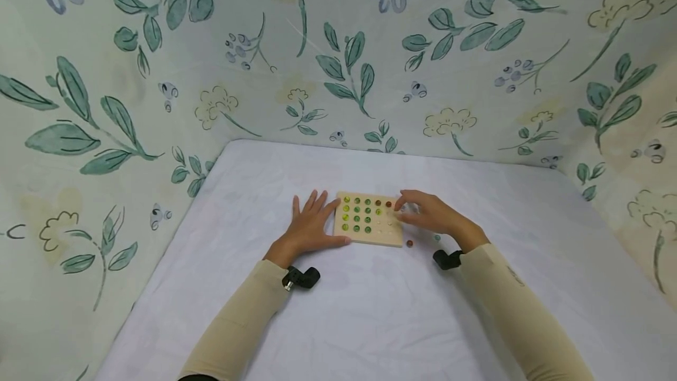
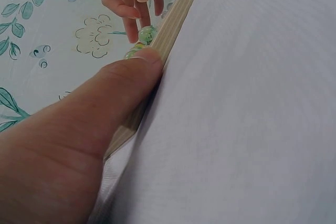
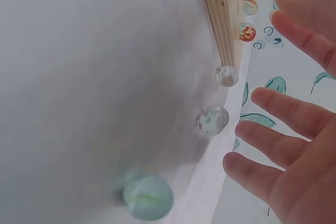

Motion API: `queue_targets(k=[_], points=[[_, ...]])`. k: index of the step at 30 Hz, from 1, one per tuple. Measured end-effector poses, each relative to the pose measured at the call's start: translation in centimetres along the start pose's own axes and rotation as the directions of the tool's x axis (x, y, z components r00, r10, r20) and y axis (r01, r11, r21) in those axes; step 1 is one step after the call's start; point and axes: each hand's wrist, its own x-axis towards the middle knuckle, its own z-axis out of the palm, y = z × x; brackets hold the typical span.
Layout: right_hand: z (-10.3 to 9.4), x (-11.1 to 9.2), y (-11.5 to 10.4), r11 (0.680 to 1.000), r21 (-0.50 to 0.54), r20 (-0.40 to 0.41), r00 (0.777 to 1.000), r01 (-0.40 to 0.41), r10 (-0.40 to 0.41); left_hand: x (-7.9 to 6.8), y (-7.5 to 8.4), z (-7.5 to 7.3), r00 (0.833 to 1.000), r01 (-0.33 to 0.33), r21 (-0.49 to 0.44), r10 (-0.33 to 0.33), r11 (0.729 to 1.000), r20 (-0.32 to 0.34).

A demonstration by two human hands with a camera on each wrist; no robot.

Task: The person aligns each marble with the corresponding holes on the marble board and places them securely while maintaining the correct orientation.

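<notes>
A pale wooden board (image 1: 375,237) lies flat, bearing green, yellow and red glass marbles (image 1: 357,210) in rows; dimples at its lower right hold no coloured marbles. My left hand (image 1: 312,225) spreads over the board's left end, its straight thumb (image 2: 126,77) pressing the front edge. Over the right end hangs my right hand (image 1: 431,213), index and thumb tips close together, the other fingers (image 3: 273,140) loosely spread. Whether a marble sits between those tips is hidden. An orange-swirled marble (image 3: 250,6) and a red-swirled marble (image 3: 247,32) are near them.
A red marble (image 1: 409,244) lies loose off the board's front right corner. Beside it, nearer my right wrist, is a pale green marble (image 1: 437,238). Two clear marbles, one of them speckled (image 3: 214,121), are near the board's end. White cloth (image 1: 365,310) covers the table; floral fabric (image 1: 338,75) rises behind.
</notes>
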Motion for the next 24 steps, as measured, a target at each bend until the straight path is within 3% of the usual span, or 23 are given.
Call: queue_targets(k=[11,24], points=[[0.1,-1.9,0.7,0.999,0.005,-0.003,0.999,-0.046,0.046,0.1,0.1,-0.1,1.000,0.001,0.008,-0.001,1.000,0.009],[0.5,-3.8,1.4,0.999,0.007,-0.005,0.999,-0.033,0.033,-0.1,0.1,-0.1,1.000,0.002,0.007,-0.002,1.000,-0.003]])
